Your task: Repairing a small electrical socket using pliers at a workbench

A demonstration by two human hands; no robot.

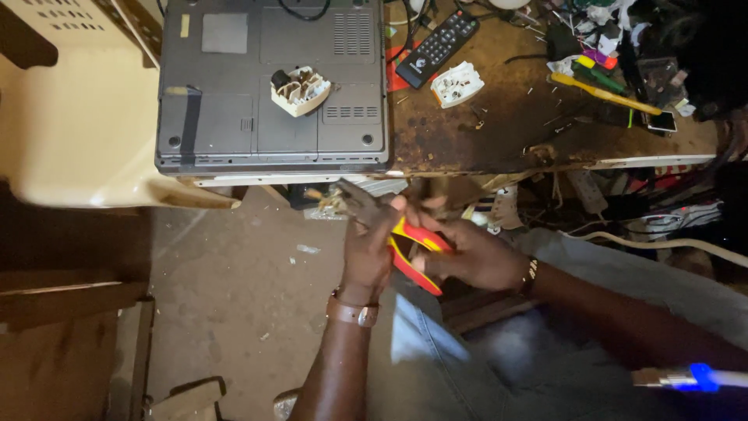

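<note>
Both hands (421, 249) grip pliers (417, 253) below table edge (545, 165).

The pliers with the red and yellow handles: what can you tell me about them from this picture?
The pliers have two curved handles sleeved in what looks like red plastic or rubber with yellow edging, slightly spread. Their dark metal nose points up and left, toward the edge of the workbench. The right hand wraps the handles from the right, while the left hand covers the hinge area and the nose. Whether the nose pinches something cannot be told. They are held in the air below the bench edge, above the person's lap.
</note>
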